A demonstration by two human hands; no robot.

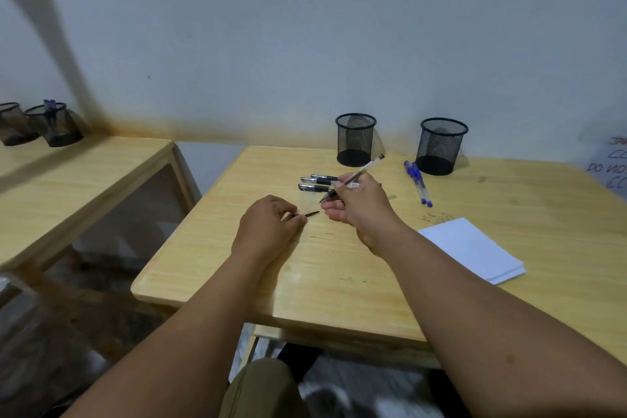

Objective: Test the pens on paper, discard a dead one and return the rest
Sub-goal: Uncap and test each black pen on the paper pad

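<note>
My right hand [359, 204] grips a clear black-ink pen [368, 168], uncapped, its tip pointing down-left toward my left hand. My left hand [268, 226] pinches a black pen cap [311, 213] by one end, a short gap from the pen tip. Behind my right hand several capped black pens [317, 182] lie on the wooden table [322, 268]. Two blue pens [418, 181] lie side by side further right. A stack of white paper [475, 249] rests on the table to the right of my right forearm.
Two black mesh pen cups [355, 139] [442, 145] stand near the wall at the table's back. A second wooden table [68, 180] on the left carries two more mesh cups [54, 124]. A sheet with handwriting [610, 163] hangs at the far right.
</note>
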